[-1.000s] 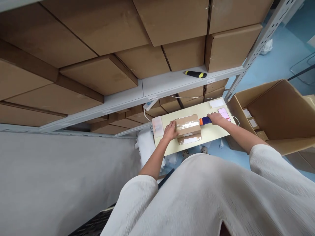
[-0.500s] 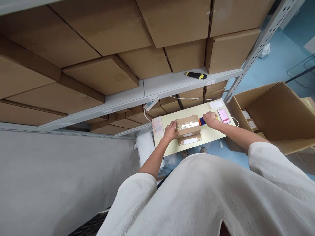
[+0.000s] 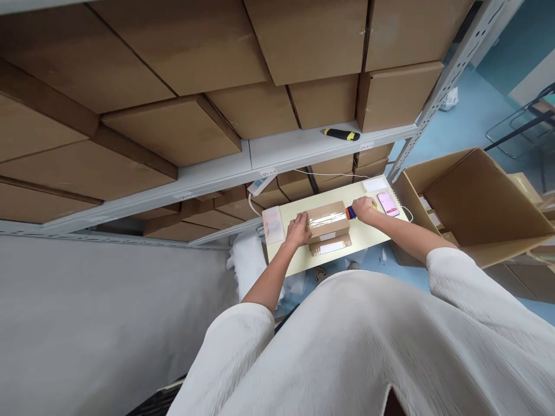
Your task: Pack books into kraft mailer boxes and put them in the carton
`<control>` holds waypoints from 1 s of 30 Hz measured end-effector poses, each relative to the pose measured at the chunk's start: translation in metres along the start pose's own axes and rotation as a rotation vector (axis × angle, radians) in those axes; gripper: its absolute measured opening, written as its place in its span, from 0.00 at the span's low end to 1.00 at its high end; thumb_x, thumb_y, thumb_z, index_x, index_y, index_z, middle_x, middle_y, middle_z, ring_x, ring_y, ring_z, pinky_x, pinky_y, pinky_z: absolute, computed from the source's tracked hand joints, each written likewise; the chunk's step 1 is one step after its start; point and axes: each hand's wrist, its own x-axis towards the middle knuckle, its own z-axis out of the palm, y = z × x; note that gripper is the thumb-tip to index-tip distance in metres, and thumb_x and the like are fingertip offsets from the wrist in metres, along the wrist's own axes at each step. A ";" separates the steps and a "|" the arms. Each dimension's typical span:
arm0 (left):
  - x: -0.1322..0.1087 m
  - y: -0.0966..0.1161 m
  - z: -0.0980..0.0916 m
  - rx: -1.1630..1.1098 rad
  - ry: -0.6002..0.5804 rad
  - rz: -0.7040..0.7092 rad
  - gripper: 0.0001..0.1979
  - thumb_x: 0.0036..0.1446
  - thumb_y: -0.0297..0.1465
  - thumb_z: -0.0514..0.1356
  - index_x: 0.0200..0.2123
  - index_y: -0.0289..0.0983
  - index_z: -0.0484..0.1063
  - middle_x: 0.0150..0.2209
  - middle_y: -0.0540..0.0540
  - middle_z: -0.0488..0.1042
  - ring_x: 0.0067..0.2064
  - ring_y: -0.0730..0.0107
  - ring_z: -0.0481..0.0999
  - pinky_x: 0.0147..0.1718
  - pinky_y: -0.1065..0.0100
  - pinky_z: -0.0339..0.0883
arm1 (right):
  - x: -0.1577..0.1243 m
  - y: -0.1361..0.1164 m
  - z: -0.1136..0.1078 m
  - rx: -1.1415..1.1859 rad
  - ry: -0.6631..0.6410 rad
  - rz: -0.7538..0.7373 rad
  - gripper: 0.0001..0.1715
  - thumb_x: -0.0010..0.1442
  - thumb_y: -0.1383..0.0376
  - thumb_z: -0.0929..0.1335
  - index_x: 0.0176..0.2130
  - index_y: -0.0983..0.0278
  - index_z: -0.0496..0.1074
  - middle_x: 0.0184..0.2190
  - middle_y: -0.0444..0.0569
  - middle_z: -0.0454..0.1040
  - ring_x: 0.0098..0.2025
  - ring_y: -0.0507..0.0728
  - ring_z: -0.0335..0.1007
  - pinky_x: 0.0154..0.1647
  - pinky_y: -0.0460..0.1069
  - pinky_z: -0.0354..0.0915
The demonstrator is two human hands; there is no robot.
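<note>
The left hand [image 3: 298, 230] is lying spread on a brown, shiny-taped box [image 3: 323, 216], the right hand [image 3: 364, 208] clutching a blue-and-orange tool [image 3: 351, 212].

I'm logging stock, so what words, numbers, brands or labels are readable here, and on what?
No text can be read with certainty.
Small white labels on the grey metal shelf: characters show, too small and blurred.
Slim rectangular phone with a pink screen: too small.
White rectangular label on the brown taped cardboard nearest the person: no print distinguishable.
</note>
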 end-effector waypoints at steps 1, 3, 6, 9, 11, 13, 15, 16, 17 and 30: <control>0.000 0.001 0.000 0.004 -0.002 -0.003 0.53 0.57 0.33 0.72 0.81 0.40 0.53 0.82 0.31 0.55 0.79 0.33 0.61 0.76 0.45 0.55 | 0.002 -0.004 0.001 -0.014 -0.027 -0.013 0.37 0.54 0.62 0.82 0.61 0.70 0.80 0.57 0.78 0.80 0.58 0.87 0.78 0.45 0.77 0.78; -0.001 0.001 0.000 0.016 -0.013 -0.011 0.53 0.58 0.33 0.71 0.82 0.39 0.51 0.83 0.31 0.53 0.79 0.34 0.60 0.75 0.46 0.55 | 0.004 -0.010 0.005 -0.053 -0.064 -0.029 0.35 0.53 0.64 0.82 0.59 0.70 0.81 0.56 0.77 0.82 0.58 0.86 0.80 0.46 0.75 0.78; -0.002 0.000 0.001 0.023 -0.036 -0.021 0.55 0.58 0.34 0.72 0.82 0.40 0.48 0.83 0.31 0.51 0.80 0.34 0.59 0.76 0.47 0.55 | 0.006 -0.005 0.013 -0.032 -0.086 0.004 0.33 0.54 0.65 0.83 0.57 0.72 0.81 0.55 0.77 0.82 0.58 0.84 0.81 0.48 0.71 0.79; 0.000 -0.003 0.004 0.005 -0.030 -0.027 0.57 0.58 0.36 0.72 0.83 0.40 0.46 0.84 0.30 0.50 0.81 0.33 0.57 0.75 0.45 0.55 | 0.007 0.025 0.020 0.112 -0.109 0.009 0.38 0.53 0.57 0.85 0.58 0.66 0.80 0.53 0.68 0.85 0.55 0.75 0.84 0.51 0.63 0.80; 0.002 -0.004 0.006 -0.014 -0.024 -0.024 0.57 0.58 0.36 0.72 0.83 0.39 0.46 0.84 0.29 0.50 0.81 0.34 0.56 0.76 0.45 0.54 | 0.005 0.051 0.025 0.253 -0.133 0.044 0.38 0.53 0.49 0.85 0.55 0.66 0.81 0.48 0.65 0.85 0.51 0.72 0.85 0.48 0.58 0.81; 0.003 -0.005 0.008 -0.027 -0.023 -0.017 0.57 0.58 0.36 0.72 0.83 0.39 0.46 0.84 0.29 0.50 0.82 0.35 0.56 0.76 0.45 0.54 | 0.001 0.073 0.033 0.456 -0.171 0.105 0.40 0.55 0.41 0.83 0.52 0.66 0.80 0.45 0.64 0.85 0.47 0.69 0.85 0.39 0.55 0.81; 0.002 -0.006 0.009 -0.031 -0.022 -0.010 0.56 0.58 0.36 0.72 0.83 0.40 0.47 0.84 0.30 0.50 0.82 0.35 0.56 0.76 0.46 0.54 | -0.004 0.090 0.042 0.640 -0.186 0.172 0.44 0.55 0.36 0.81 0.52 0.67 0.79 0.46 0.64 0.84 0.44 0.67 0.84 0.32 0.54 0.81; 0.002 -0.006 0.009 -0.032 -0.020 -0.009 0.56 0.59 0.36 0.72 0.83 0.40 0.47 0.84 0.31 0.50 0.82 0.35 0.56 0.75 0.46 0.54 | -0.007 0.095 0.046 0.710 -0.175 0.200 0.46 0.56 0.34 0.80 0.52 0.68 0.79 0.48 0.65 0.84 0.43 0.67 0.84 0.30 0.54 0.81; 0.001 -0.006 0.009 -0.033 -0.017 -0.009 0.56 0.59 0.36 0.72 0.83 0.40 0.48 0.84 0.31 0.49 0.81 0.35 0.56 0.75 0.46 0.54 | -0.009 0.099 0.050 0.769 -0.157 0.221 0.46 0.58 0.33 0.79 0.53 0.68 0.78 0.50 0.67 0.83 0.43 0.66 0.84 0.29 0.53 0.81; -0.008 0.000 0.002 0.006 0.001 -0.019 0.51 0.61 0.35 0.70 0.82 0.42 0.52 0.84 0.36 0.51 0.79 0.35 0.60 0.74 0.46 0.59 | -0.013 0.109 0.068 0.744 0.159 0.159 0.16 0.78 0.56 0.66 0.54 0.65 0.74 0.50 0.63 0.84 0.48 0.66 0.81 0.46 0.53 0.72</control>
